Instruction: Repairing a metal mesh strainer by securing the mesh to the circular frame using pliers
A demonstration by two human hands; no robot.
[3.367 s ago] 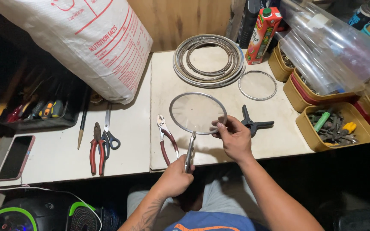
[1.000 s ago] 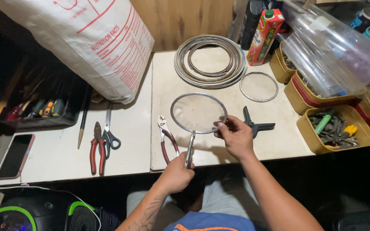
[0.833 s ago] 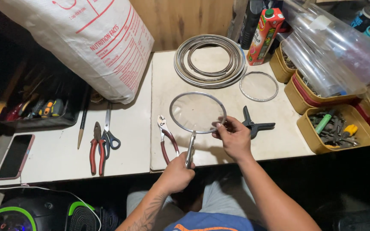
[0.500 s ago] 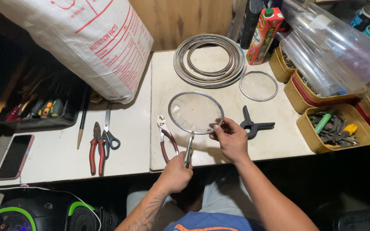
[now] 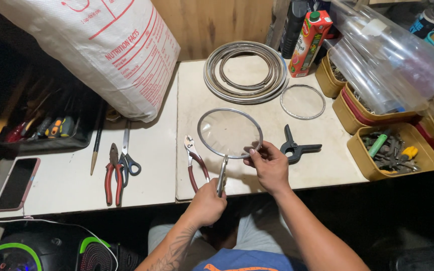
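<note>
Head view looks down on a pale table (image 5: 141, 165) whose near edge runs just beyond the person's wrists. At the middle, a wire-rimmed round sieve (image 5: 230, 133) is held over the table: the left hand (image 5: 208, 203) is closed around its metal handle at about 6 o'clock of the rim, and the right hand (image 5: 268, 164) pinches the rim at about 4 o'clock.

Close to the left hand, at 9 o'clock of the handle, red-handled slip-joint pliers (image 5: 194, 161) lie on the table. A black spring clamp (image 5: 297, 148) lies just beside the right hand at 3 o'clock. At 12 o'clock of the sieve sits a stack of coiled metal rings (image 5: 244, 73), with a single thin wire ring (image 5: 302, 102) at 2 o'clock. Far right, yellow bins (image 5: 395, 150) of small tools line the table edge under clear plastic sheeting (image 5: 388, 55).

Leftward, red-handled pliers (image 5: 112, 173), scissors (image 5: 126, 153) and a pencil (image 5: 96, 145) lie well apart from the sieve, a big white sack (image 5: 96, 50) behind them and a phone (image 5: 17, 183) at the far left edge. Bare table shows between the slip-joint pliers and the scissors.
</note>
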